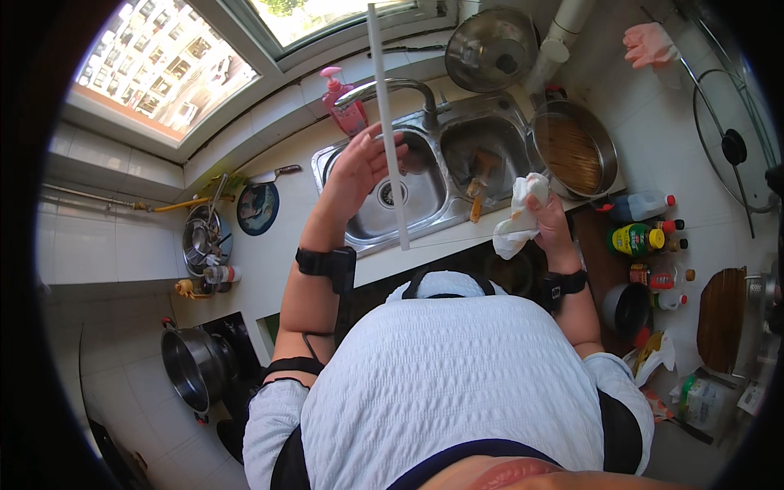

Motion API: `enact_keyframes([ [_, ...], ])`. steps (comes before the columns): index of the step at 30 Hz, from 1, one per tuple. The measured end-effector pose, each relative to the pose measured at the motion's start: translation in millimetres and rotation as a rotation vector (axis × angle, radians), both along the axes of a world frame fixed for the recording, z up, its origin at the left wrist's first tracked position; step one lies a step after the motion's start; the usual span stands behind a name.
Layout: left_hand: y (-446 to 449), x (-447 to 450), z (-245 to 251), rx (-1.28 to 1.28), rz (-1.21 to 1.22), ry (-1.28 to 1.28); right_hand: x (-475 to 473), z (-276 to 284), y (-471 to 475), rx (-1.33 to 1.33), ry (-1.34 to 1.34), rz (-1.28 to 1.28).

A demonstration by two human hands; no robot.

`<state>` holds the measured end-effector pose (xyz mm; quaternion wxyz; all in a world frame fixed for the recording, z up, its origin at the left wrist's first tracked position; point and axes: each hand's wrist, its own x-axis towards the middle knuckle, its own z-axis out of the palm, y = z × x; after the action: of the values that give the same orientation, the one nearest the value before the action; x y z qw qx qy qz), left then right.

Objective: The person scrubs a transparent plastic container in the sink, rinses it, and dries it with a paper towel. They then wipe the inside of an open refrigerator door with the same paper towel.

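A clear panel with a white edge strip (387, 135) stands in front of me above the sink; its other edges are faint. My left hand (366, 156) is at this strip, palm against it, with the fingers passing behind. My right hand (551, 220) grips a crumpled white cloth (519, 214) at the panel's lower right, near the sink's front corner. Whether the cloth presses on the panel is hard to tell. Behind the panel is a double-bowl steel sink (422, 214) with a faucet (398, 86). An orange-handled brush or scraper (479, 184) lies in the right bowl.
A pink pump bottle (344, 104) stands behind the sink. A cleaver (272, 174) and a round dark mat (257, 208) lie to the left. On the right are a large steel pan (572, 150) and several bottles (637, 239). A glass lid (493, 52) leans by the window.
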<state>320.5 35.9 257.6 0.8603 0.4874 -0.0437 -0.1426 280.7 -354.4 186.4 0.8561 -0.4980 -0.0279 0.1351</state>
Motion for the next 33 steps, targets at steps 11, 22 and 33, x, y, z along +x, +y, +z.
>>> enact_keyframes([
  [11,102.5,-13.9,58.9,0.018,0.456,-0.171,108.6,-9.6,103.8,-0.472,-0.329,0.331],
  [22,66.3,-61.2,73.7,0.166,0.761,-0.365,116.1,119.0,190.4,-0.431,-0.733,-0.453],
  [33,37.9,-80.4,71.4,0.041,0.641,-0.509,77.4,180.0,305.7,-1.091,-1.544,-0.721],
])
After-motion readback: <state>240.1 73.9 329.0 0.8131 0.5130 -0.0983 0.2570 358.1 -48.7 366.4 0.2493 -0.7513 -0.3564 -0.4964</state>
